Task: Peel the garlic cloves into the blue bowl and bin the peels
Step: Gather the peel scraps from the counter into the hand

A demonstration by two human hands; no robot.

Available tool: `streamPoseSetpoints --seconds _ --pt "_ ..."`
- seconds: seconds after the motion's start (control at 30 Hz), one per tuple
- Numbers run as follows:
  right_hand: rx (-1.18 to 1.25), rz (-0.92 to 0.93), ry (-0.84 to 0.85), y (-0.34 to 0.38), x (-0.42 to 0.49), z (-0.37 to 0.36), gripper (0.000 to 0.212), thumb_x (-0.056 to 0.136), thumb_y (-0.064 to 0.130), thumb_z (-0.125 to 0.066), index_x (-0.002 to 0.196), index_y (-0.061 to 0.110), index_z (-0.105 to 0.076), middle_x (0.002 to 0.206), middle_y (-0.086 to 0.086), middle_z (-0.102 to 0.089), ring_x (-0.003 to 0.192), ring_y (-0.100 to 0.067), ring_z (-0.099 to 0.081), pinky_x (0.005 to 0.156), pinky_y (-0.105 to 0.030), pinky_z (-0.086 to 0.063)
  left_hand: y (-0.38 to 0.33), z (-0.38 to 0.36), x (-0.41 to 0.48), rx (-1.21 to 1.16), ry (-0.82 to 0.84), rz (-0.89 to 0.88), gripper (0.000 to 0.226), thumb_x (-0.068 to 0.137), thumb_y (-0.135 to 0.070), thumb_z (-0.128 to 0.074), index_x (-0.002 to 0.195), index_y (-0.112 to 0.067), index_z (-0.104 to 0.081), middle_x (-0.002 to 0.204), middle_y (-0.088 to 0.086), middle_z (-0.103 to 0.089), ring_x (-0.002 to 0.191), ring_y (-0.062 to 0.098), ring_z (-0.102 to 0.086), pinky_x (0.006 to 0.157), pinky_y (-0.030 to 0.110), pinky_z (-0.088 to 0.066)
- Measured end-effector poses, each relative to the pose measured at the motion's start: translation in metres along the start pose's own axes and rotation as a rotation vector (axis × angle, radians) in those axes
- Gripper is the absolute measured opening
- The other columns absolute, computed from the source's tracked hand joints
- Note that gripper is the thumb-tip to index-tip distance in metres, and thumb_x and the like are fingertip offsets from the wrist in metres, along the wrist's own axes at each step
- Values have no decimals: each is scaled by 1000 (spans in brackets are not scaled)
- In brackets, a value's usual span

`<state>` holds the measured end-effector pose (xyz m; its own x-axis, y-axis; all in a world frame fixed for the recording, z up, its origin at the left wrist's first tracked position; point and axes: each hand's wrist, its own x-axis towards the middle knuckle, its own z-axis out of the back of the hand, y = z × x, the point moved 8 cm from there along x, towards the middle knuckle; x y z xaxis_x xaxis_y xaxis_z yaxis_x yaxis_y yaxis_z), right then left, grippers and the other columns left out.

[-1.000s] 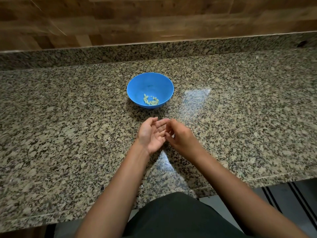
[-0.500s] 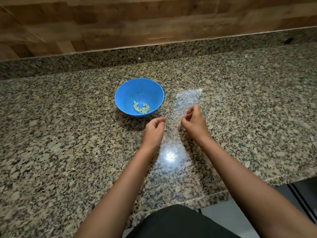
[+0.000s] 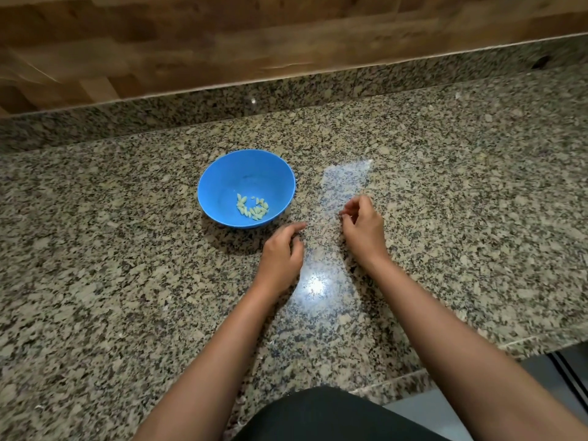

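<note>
No text, label, brand, number or sign can be read. The blue bowl (image 3: pixel 222 176) at centre frame is plain, as are the speckled granite tabletop (image 3: pixel 95 281) and the wood-patterned wall (image 3: pixel 222 43) across the top.

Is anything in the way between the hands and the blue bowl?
No, nothing visible is in the way. Only granite counter lies between the left hand and the blue bowl, which sits just ahead of that hand and to its left. The right hand is over to the bowl's right, with only counter between them too.
</note>
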<state>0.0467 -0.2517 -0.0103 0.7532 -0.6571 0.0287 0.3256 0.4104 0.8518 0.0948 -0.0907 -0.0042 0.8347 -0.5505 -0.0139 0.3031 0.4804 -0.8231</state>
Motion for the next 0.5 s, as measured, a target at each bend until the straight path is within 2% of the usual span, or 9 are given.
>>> streamPoseSetpoints --seconds 0.17,0.23,0.27,0.37,0.43,0.47,0.5 --pt "8 13 -60 0 -5 9 13 91 1 -51 103 6 -55 99 -11 -60 88 -21 -60 79 -28 -53 3 -1 -1 -9 -8 -12 36 96 -8 -43 130 -10 -51 119 11 -60 84 27 -61 72 33 -47" --pt "-1 9 -72 2 0 12 7 91 7 -54 97 7 -57 95 -11 -60 85 -22 -60 78 -29 -53 4 -2 2 16 -5 -16 36 97 -12 -42 133 -11 -49 127 9 -57 105 27 -58 87 31 -46" --pt "-19 16 -72 4 4 14 3 90 10 -56 92 8 -57 91 -10 -60 82 -21 -59 77 -29 -53 4 -2 3 43 -3 -17 37 98 -13 -41 134 -10 -47 133 7 -53 118 23 -52 96 25 -39" --pt "-91 37 -16 9 19 11 13 89 20 -60 88 7 -59 89 -9 -62 77 -16 -57 76 -22 -53 4 -5 9 120 17 -26 41 100 -17 -38 140 -10 -40 144 5 -42 134 15 -36 102 13 -21" --pt "-138 52 87 14 29 0 27 93 25 -54 108 5 -63 108 -8 -64 97 -17 -59 92 -31 -50 5 -9 14 160 35 -32 44 100 -20 -37 143 -9 -35 149 6 -36 138 15 -30 106 16 -18" --pt "-182 65 158 15 33 -9 36 96 31 -48 122 7 -57 125 -7 -59 116 -20 -54 104 -38 -42 5 -10 15 179 36 -32 46 100 -21 -37 144 -9 -33 150 7 -33 139 16 -28 108 19 -19" --pt "-259 85 235 16 37 -18 45 98 37 -41 134 11 -47 140 -5 -46 133 -21 -39 113 -42 -29 6 -11 16 197 29 -29 47 100 -21 -37 145 -9 -32 151 7 -32 140 17 -27 110 21 -19"
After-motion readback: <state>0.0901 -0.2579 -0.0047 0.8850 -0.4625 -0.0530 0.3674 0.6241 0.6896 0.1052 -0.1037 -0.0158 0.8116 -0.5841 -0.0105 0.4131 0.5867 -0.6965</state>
